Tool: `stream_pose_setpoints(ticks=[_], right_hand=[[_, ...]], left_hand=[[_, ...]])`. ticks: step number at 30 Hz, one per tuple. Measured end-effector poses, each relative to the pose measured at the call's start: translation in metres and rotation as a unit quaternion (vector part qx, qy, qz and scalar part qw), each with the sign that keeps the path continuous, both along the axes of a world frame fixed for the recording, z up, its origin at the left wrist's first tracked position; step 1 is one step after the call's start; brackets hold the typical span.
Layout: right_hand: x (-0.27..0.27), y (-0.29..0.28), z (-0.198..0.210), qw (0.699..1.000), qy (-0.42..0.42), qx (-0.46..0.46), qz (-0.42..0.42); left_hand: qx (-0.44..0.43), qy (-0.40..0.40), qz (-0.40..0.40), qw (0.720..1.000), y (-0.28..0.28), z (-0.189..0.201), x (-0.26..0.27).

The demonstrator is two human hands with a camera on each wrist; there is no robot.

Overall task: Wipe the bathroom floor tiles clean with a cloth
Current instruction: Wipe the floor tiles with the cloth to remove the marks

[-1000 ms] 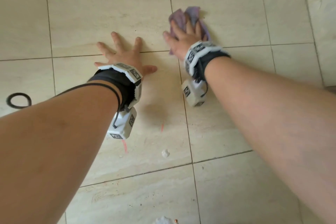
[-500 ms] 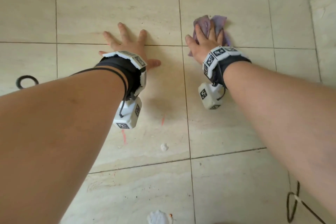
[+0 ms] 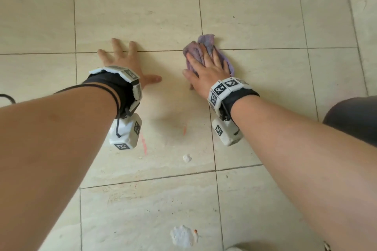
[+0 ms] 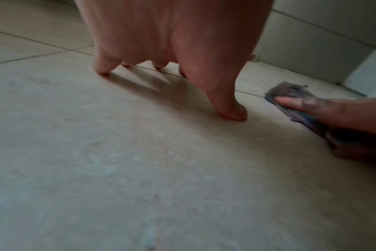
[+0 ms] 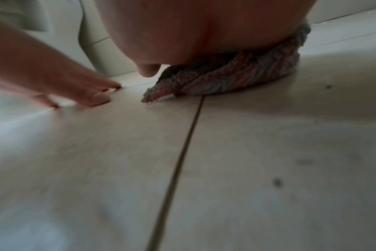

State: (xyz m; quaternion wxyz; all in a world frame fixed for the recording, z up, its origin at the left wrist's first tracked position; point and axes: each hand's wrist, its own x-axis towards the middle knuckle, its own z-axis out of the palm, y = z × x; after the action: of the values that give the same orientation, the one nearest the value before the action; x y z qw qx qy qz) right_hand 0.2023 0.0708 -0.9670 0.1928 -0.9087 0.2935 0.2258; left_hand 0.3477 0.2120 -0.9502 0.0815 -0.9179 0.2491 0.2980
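Note:
A crumpled purple cloth [image 3: 205, 44] lies on the beige floor tiles [image 3: 138, 16], over a crossing of grout lines. My right hand [image 3: 206, 65] presses flat on it with straight fingers; the cloth [image 5: 232, 79] bunches under the palm in the right wrist view. In the left wrist view the cloth [image 4: 290, 91] shows at the right under a finger of that hand. My left hand [image 3: 124, 59] is spread flat on the bare tile to the left of the cloth, fingertips [image 4: 101, 68] and thumb touching the floor, holding nothing.
Red streaks [image 3: 143, 144] and white blobs [image 3: 186, 158] mark the tile nearer me, with a bigger white smear [image 3: 182, 235] at the bottom. A tiled wall [image 3: 363, 16] rises at the right. A dark-clothed knee [image 3: 355, 116] is at the right edge.
My right hand has drawn the cloth back toward me along the grout line. The left hand stays planted on the floor. The view has shifted down and left.

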Motion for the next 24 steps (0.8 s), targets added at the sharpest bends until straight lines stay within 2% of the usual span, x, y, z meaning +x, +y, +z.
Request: stream_pose_setpoints(ticks=[3,6,9,12,14,18,21,24], right_hand=[[0.021,-0.017,0.001,0.997,0.017,0.013,-0.072],[0.060,-0.029,0.004,0.995,0.022,0.005,-0.099],[0.098,-0.030,0.007,0.997,0.028,0.003,-0.075],[0.115,-0.015,0.005,1.000,0.004,0.011,-0.007],[0.106,-0.001,0.003,0.999,-0.012,0.018,0.036],[0.051,0.025,-0.001,0.994,-0.013,-0.002,0.110],[0.028,0.031,-0.002,0.994,-0.018,-0.005,0.112],[0.030,0.029,-0.005,0.994,-0.024,-0.004,0.106]], left_hand=[[0.019,-0.008,-0.001,1.000,0.005,0.006,0.003],[0.016,0.000,0.001,1.000,0.003,0.001,0.004],[0.000,0.023,0.032,0.999,0.005,-0.007,0.007],[-0.008,0.035,0.045,0.998,0.005,-0.012,0.009],[-0.011,0.035,0.048,0.998,0.005,-0.011,0.009],[-0.016,0.035,0.052,0.998,0.006,-0.012,0.008],[-0.004,0.043,0.050,0.998,0.003,-0.008,0.008],[0.021,0.035,0.035,0.999,-0.001,-0.005,0.010]])
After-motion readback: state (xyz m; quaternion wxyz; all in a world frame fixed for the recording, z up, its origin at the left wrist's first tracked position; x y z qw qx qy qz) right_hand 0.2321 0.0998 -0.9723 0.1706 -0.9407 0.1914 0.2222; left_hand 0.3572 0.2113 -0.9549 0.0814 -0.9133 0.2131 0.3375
